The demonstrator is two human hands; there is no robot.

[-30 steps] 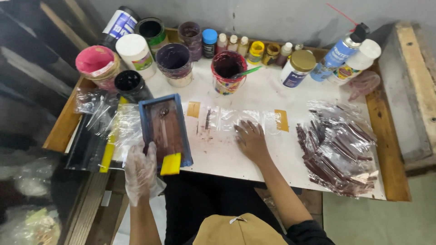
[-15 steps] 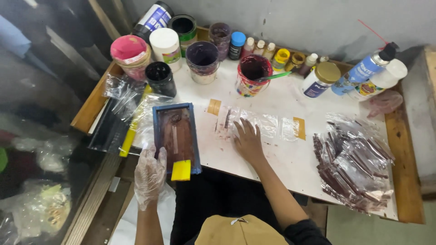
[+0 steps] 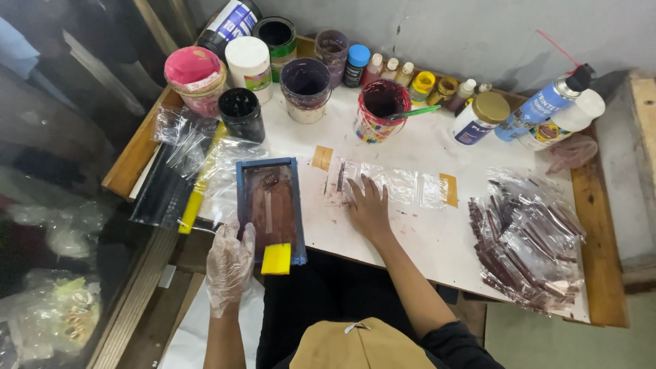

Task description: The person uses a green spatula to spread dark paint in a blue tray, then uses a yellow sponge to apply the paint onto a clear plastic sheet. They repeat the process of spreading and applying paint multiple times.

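Observation:
My left hand (image 3: 229, 263), in a clear plastic glove, grips the near left edge of a blue-framed printing screen (image 3: 268, 205) smeared with dark reddish ink. A yellow squeegee (image 3: 276, 258) lies at the frame's near end, just right of that hand. My bare right hand (image 3: 369, 205) rests flat, fingers spread, on a clear plastic bag (image 3: 400, 184) taped to the white table (image 3: 424, 239) with tan tape (image 3: 449, 190). The screen sits left of the bag, not over it.
Several paint pots, jars and small bottles line the far edge, with a red-rimmed cup (image 3: 380, 109) holding a green stick. A pile of printed bags (image 3: 529, 239) lies at the right. Loose clear bags (image 3: 191, 147) and a yellow-handled tool (image 3: 195, 198) lie left.
The view has shifted, so the table sits lower and more to the right. Both hands keep their hold and place; the screen stays beside the taped bag.

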